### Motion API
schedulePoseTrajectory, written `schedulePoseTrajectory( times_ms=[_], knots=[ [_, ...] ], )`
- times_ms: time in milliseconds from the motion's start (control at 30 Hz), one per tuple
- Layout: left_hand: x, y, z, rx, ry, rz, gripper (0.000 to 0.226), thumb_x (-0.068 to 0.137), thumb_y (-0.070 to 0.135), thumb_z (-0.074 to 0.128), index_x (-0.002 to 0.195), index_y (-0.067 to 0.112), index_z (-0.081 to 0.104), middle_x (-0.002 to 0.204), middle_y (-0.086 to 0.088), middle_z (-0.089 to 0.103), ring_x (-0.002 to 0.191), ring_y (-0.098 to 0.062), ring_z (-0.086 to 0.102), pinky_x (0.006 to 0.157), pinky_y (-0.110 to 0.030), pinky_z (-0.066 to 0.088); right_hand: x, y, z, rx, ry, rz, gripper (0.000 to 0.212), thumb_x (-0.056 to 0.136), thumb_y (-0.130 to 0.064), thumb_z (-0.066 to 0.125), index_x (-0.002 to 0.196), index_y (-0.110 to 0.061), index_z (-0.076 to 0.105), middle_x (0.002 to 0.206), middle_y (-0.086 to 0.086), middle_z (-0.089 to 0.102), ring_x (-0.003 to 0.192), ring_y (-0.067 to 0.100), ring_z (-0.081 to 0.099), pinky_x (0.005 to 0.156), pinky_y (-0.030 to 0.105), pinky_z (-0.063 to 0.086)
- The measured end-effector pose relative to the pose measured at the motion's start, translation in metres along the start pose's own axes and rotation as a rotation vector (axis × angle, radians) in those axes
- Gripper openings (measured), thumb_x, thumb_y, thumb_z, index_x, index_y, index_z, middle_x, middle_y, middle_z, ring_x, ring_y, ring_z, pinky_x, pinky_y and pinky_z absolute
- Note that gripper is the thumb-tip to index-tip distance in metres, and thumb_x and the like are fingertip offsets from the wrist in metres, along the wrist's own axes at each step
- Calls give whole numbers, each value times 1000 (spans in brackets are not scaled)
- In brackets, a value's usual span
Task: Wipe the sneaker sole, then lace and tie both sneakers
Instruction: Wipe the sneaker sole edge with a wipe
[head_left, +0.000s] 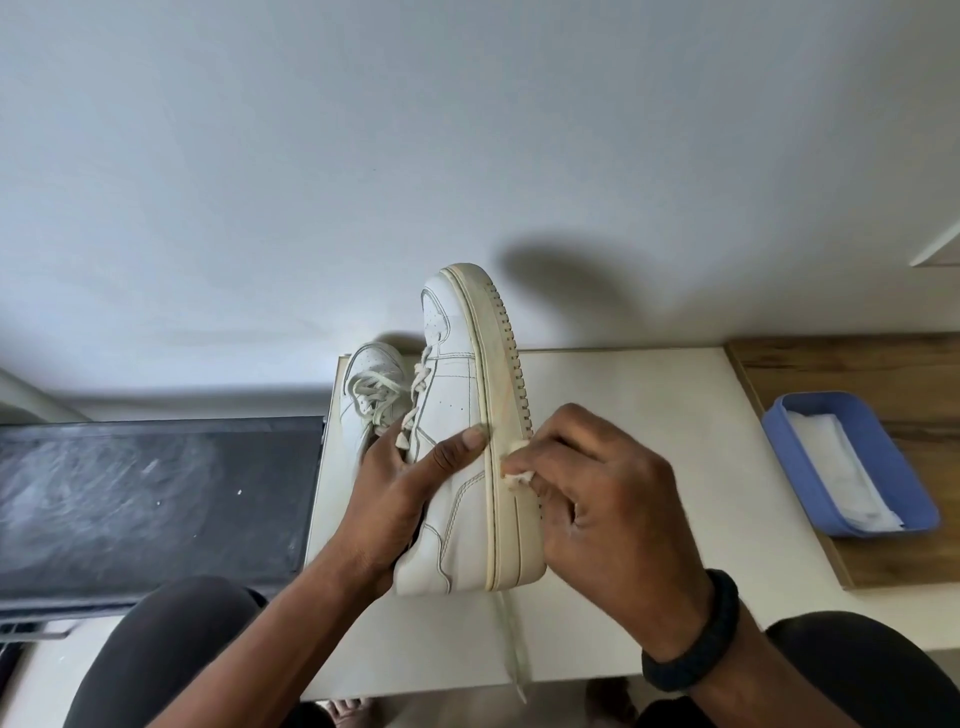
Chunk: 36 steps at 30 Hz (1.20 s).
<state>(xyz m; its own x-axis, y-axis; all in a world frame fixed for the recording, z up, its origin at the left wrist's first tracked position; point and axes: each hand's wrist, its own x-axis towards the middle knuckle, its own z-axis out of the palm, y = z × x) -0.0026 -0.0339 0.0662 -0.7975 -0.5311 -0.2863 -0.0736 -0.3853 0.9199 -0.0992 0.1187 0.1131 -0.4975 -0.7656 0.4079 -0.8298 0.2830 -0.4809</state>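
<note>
White table (649, 415), left hand (400, 499) gripping sneaker (457, 415), right hand (597, 499) wiping sole (501, 374)

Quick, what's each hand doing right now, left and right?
Left hand: closed around the held sneaker, thumb across its side.
Right hand: closed, pinching a small wipe against the sneaker's sole edge.

A white sneaker (457, 415) is held up on its side above the counter (623, 415), toe toward twelve o'clock, its yellowed sole edge (506, 395) facing three o'clock. A small crumpled wipe (514, 470) presses against that edge. At nine o'clock of it, the second white sneaker (371, 389) rests loosely laced on the counter.
</note>
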Motion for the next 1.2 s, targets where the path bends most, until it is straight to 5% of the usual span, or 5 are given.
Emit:
schedulePoseTrajectory(
  times_ms=[433,900,1200],
  knots=[
    [1,-2,-1,52,-26,8,39,93,12,73,130,8,64,121,-17,75,113,-37,72,100,-60,55,-4,-9,5,-3,-67,-88,20,79,2,65,87,-13,75,87,-1,62,80,19,62,67,35,57],
    [0,-5,-1,56,-25,25,46,84,20,78,128,20,66,123,-9,76,115,-30,72,101,-54,55,3,7,3,-20,57,7,20,81,3,68,87,-14,76,86,-3,61,76,17,64,64,32,57],
    [-2,-7,0,-4,-76,-25,47,88,9,78,132,9,62,125,-14,74,118,-33,71,105,-52,52,1,4,3,-54,24,-30,17,83,0,71,93,-13,76,87,-2,60,80,17,63,66,30,58]
  ],
)
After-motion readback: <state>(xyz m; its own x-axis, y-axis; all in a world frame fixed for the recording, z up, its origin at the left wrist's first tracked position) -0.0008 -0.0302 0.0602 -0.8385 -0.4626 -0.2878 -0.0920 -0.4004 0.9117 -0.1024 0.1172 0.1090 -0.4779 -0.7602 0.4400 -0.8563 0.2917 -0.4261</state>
